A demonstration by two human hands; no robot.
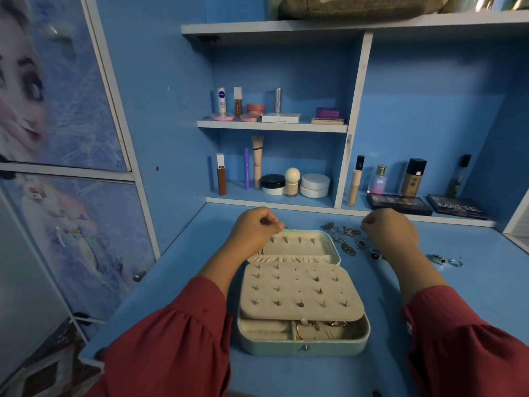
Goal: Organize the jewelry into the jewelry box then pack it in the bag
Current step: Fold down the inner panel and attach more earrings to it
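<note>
The jewelry box (303, 296) lies open in the middle of the blue desk (469, 287), near its front edge. Its long axis runs from the front edge toward the back, with the lid (297, 246) laid flat on the far side and the clasp (306, 347) facing the person. A cream earring panel (300, 292) covers most of the near half; studs stand in many of its holes. Under the panel's front edge, gold bangles (315, 328) show in a compartment and ring rolls (264, 329) sit to their left.

The left hand (256, 232) hovers over the lid's far left corner, fingers curled and thumb meeting forefinger as if pinching something small; what it pinches, if anything, cannot be told. The right hand (390, 233) is above the desk to the right of the lid, fingers curled in; whether it grips a piece cannot be told.

Loose jewelry (346, 237) lies scattered on the desk between the lid and the right hand, and a few rings (446, 260) lie farther right. Both arms wear red sleeves (171, 348). Cosmetics (286, 181) stand on the shelves along the desk's back edge.
</note>
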